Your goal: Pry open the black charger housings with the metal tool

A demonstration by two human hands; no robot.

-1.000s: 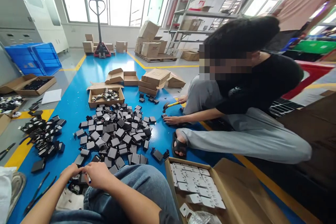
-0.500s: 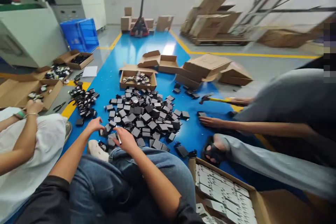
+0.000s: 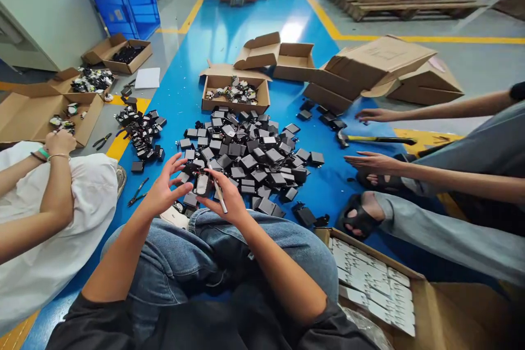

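Observation:
My right hand (image 3: 229,197) grips a small black box-shaped unit (image 3: 202,184) whose pale inner side faces up. A slim silver pen-like tool (image 3: 219,190) is also in that hand, slanting across the fingers. Just left of the unit is my left hand (image 3: 166,188), its fingers spread and curved, with nothing in it. Whether its thumb touches the unit I cannot tell. Beyond both hands, a heap of similar black units (image 3: 250,153) covers the blue floor.
Pliers (image 3: 137,192) lie left of my left hand. An open carton of small parts (image 3: 209,103) stands behind the heap. To the right, a co-worker's hands (image 3: 373,161) are near a hammer (image 3: 369,139). A carton of white pieces (image 3: 324,235) stands by my right knee.
The view has tilted down. My right hand now holds up a black unit, and my left hand has spread its fingers. The co-worker at right has let go of the hammer.

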